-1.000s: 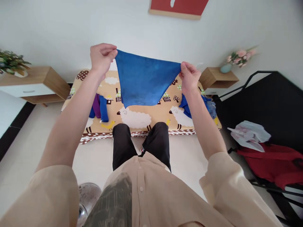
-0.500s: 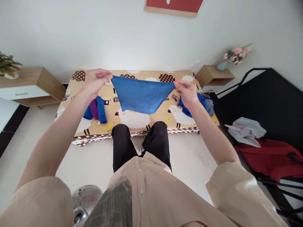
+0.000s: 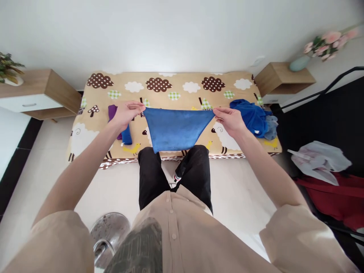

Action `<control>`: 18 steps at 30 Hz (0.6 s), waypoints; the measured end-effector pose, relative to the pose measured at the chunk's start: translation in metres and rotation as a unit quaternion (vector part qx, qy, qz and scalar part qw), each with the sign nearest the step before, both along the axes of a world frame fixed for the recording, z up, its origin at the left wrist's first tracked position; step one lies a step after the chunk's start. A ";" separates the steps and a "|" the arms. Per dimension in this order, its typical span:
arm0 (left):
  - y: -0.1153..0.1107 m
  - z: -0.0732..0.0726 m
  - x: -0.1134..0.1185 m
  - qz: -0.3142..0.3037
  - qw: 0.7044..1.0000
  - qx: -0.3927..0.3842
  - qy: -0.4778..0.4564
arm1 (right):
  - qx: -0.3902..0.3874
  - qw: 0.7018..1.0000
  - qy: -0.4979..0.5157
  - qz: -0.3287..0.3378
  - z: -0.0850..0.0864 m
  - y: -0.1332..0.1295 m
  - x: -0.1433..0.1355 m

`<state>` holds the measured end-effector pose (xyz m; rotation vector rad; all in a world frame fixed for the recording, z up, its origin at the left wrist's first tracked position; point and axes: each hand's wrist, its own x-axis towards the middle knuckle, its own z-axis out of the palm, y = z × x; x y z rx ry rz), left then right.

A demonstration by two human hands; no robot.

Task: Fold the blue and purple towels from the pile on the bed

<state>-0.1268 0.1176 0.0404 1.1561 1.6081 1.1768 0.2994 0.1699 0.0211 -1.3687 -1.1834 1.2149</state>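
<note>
A blue cloth [image 3: 178, 129] hangs stretched between my hands, its top edge taut and its lower part narrower, close above my knees. My left hand [image 3: 129, 114] pinches its upper left corner. At the upper right corner, the fingers of my right hand [image 3: 229, 120] are closed on it. Under my left forearm, a rolled blue cloth [image 3: 126, 135] and a purple cloth [image 3: 112, 111] lie on the bed, partly hidden. Beyond my right wrist is a crumpled pile of blue cloths [image 3: 250, 115] with a greyish-blue cloth [image 3: 271, 127] at its edge.
The low bed [image 3: 184, 99] wears a sheep-and-cloud sheet. Wooden nightstands [image 3: 64, 93] flank it, one bearing a vase of pink flowers [image 3: 300, 63]. At right, a plastic bag [image 3: 321, 159] rests on red fabric [image 3: 338, 197]. A round metal stool base [image 3: 110, 231] stands at lower left.
Both hands have lowered the blue cloth, bringing it nearer my knees, still stretched between them. The camera view has shifted, so more of the bed's far side shows.
</note>
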 end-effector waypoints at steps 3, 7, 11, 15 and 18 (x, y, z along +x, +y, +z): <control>0.032 -0.026 0.004 0.007 1.000 -0.012 0.004 | -0.012 1.000 -0.016 0.000 -0.029 0.037 -0.009; 0.092 -0.051 0.006 0.026 1.000 0.005 0.017 | 0.008 0.999 -0.036 -0.024 -0.055 0.092 -0.028; 0.139 -0.055 -0.005 0.033 0.992 0.112 0.036 | 0.129 0.990 -0.048 -0.028 -0.059 0.133 -0.040; 0.137 -0.072 -0.023 0.040 0.987 0.145 0.059 | 0.209 0.977 -0.044 -0.011 -0.072 0.140 -0.033; 0.112 -0.116 -0.031 0.043 0.991 0.114 0.050 | 0.163 0.985 -0.057 0.028 -0.109 0.123 -0.027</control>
